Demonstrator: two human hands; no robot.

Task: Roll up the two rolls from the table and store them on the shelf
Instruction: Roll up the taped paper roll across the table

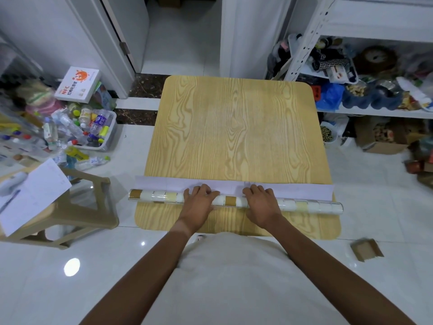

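Roll (pixel 234 201) lies along the table's (pixel 234 127) near edge, a narrow white flap (pixel 304 190) still unrolled. Left hand (pixel 199 199) and right hand (pixel 260 199) press flat on it, fingers spread, not clenched. Push evenly so ends stay flush; shelf (pixel 375 112) at right.

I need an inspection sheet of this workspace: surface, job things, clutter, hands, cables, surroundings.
Surface: wooden table, bare beyond the roll.
Job things: one patterned roll lies across the near edge, both ends overhanging; a white strip is not yet wound. A second roll: nothing seen.
Clutter: nothing seen on the table.
Hands: left hand and right hand press flat on the roll, side by side.
Cables: nothing seen.
Surroundings: shelf at right, crowded; bin of bottles and stool with paper at left; cardboard piece on the floor.
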